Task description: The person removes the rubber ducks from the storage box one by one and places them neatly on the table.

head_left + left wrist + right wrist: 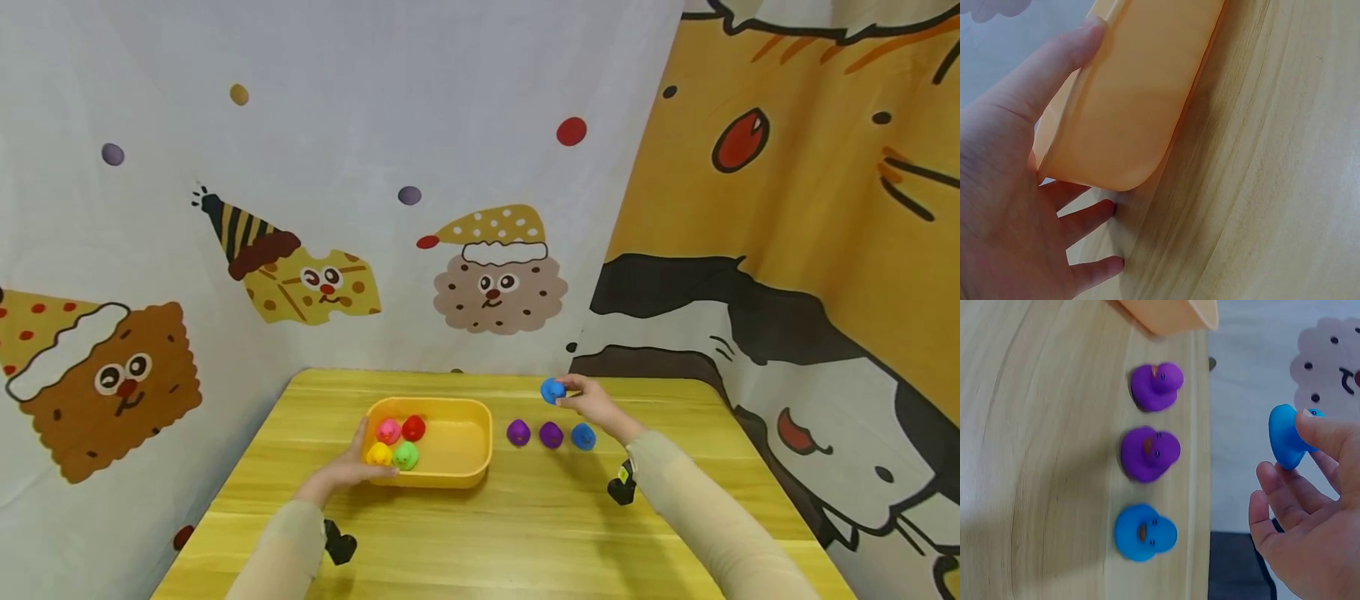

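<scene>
My right hand (596,404) pinches a blue rubber duck (552,391) between thumb and fingers, raised above the back of the table. In the right wrist view this blue duck (1286,437) sits at the fingertips, its head partly behind the thumb. My left hand (347,467) holds the left near corner of a yellow plastic tub (457,481). Its thumb lies against the tub's long wall (1129,100) in the left wrist view, while the lower fingers spread past the end. Inside the tub's left half sit a pink duck (387,431), a red duck (413,428), a yellow duck (379,454) and a green duck (406,456).
Right of the tub, two purple ducks, one nearer it (518,432) and one farther (551,435), stand in a row with another blue duck (583,437). The wooden table (480,542) meets a cartoon-printed curtain (480,167) at its back edge.
</scene>
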`<action>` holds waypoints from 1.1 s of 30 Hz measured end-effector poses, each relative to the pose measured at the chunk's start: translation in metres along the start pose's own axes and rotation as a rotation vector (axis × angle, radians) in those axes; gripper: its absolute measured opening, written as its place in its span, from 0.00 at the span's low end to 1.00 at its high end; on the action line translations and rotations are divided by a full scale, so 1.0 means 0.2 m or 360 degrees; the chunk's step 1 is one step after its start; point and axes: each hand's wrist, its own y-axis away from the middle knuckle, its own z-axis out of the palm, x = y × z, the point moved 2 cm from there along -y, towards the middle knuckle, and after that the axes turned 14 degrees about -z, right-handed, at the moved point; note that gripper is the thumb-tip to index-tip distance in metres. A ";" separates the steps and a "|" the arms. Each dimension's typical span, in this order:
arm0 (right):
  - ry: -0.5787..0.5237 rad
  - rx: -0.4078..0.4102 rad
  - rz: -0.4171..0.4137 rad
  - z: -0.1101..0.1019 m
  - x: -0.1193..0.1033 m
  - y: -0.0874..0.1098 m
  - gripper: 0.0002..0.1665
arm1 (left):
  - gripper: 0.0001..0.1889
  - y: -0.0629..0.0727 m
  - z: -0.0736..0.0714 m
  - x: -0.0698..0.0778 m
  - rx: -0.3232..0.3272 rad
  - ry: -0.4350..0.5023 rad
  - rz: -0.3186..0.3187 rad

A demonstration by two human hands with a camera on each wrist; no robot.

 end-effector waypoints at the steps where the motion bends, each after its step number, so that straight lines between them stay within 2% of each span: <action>1: 0.0010 0.0004 0.0002 -0.01 0.01 0.01 0.25 | 0.71 0.01 0.00 0.01 0.0006 -0.0009 0.0003; 9: 0.0054 0.0040 -0.0004 -0.10 0.08 0.04 0.26 | 0.72 -0.06 -0.01 -0.06 0.0002 0.0028 -0.0066; 16: 0.0062 0.0044 0.0023 -0.15 0.17 0.10 0.27 | 0.72 -0.03 -0.01 -0.04 0.0002 -0.0005 -0.0070; 24: 0.0123 0.0061 -0.0001 -0.21 0.28 0.17 0.26 | 0.72 -0.07 -0.02 -0.05 0.0017 -0.0016 -0.0091; 33: 0.0130 0.0086 0.0082 -0.25 0.35 0.25 0.27 | 0.72 -0.07 -0.01 -0.05 0.0019 -0.0044 -0.0083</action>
